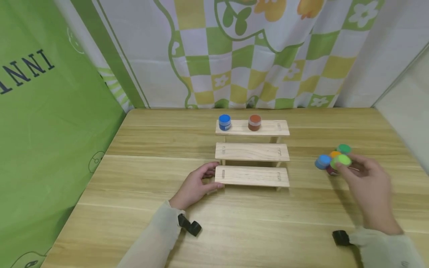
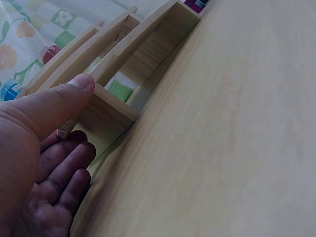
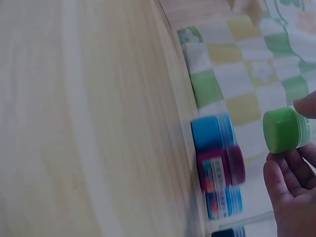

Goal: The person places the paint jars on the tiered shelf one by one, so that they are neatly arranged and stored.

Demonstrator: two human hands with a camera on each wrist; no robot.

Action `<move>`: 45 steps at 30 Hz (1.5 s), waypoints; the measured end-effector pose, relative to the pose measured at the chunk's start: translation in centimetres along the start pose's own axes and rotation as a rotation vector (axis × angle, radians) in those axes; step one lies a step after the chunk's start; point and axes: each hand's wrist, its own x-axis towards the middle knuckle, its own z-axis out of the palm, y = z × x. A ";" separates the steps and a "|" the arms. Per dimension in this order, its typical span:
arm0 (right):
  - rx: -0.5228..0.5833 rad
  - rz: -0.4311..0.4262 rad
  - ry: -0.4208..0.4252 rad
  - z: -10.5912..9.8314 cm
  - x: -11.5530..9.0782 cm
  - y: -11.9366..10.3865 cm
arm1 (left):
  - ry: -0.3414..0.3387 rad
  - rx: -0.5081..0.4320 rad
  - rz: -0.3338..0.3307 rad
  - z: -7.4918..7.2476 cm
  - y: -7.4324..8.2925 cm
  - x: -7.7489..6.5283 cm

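Note:
A three-tier wooden stand [image 1: 252, 152] rests on the table. My left hand [image 1: 197, 185] holds the left end of its lowest tier [image 1: 251, 176], thumb at the front edge and fingers behind; the left wrist view shows the thumb [image 2: 81, 83] against the wood. My right hand [image 1: 370, 190] pinches a light green paint jar [image 1: 340, 161] between thumb and fingers. In the right wrist view this green jar [image 3: 286, 129] hangs above the table. Beneath and around it are a blue jar [image 1: 322, 162], a dark purple jar [image 1: 331, 171], an orange jar [image 1: 334, 154] and a darker green jar [image 1: 343, 149].
On the top tier stand a blue jar [image 1: 225, 122] at the left end and a reddish-brown jar [image 1: 254, 123] near the middle. A patterned curtain [image 1: 248, 74] hangs behind the table [image 1: 151, 149], and green cloth [image 1: 43, 149] covers the left side.

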 end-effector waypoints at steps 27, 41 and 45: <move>-0.046 -0.343 -0.118 3.6 2.9 -5.6 | -0.010 -0.005 -0.007 -0.1 0.2 -0.1; 0.005 -0.466 -0.134 4.8 3.3 -9.4 | -0.004 -0.016 0.007 -0.1 0.0 0.0; 0.005 -0.497 -0.131 5.1 3.5 -10.0 | -0.002 -0.016 0.004 -0.1 0.0 -0.1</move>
